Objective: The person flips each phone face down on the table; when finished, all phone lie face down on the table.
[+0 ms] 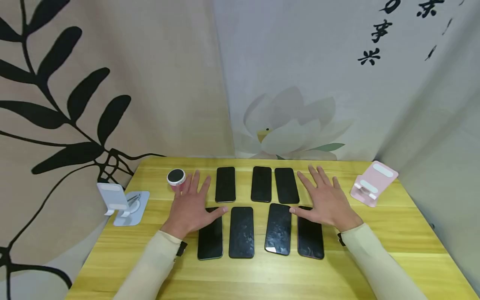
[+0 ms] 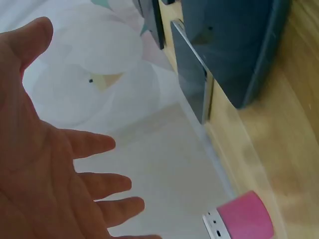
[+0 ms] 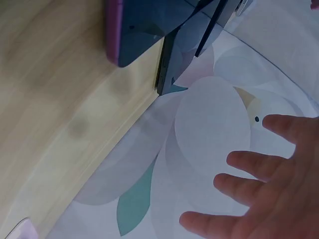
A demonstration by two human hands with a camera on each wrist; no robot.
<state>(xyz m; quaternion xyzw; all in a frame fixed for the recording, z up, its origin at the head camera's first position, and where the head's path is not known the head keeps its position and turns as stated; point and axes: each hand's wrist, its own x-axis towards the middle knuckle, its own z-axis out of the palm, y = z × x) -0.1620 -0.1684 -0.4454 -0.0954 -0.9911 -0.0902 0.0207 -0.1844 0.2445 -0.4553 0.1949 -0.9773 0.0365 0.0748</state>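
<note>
My left hand (image 1: 189, 210) is held with fingers spread above the front-left phone (image 1: 210, 243), covering its upper part. Its fingertips come near a small pink cylinder (image 2: 246, 216) with a white band and dark top. Over the front-right phone (image 1: 310, 241) hovers my right hand (image 1: 328, 204), palm down and fingers apart. Between them in the front row lie two more dark phones, one (image 1: 241, 233) straight and one (image 1: 278, 229) slightly tilted. Behind, a back row holds three phones: left (image 1: 225, 184), middle (image 1: 261, 184) and right (image 1: 286, 186). Neither hand grips anything.
A pale blue folding phone stand (image 1: 140, 206) is at the table's left edge. On the right side sits a pink phone stand (image 1: 378, 177). The wooden table (image 1: 232, 279) meets a printed curtain (image 1: 180, 83) along its back edge.
</note>
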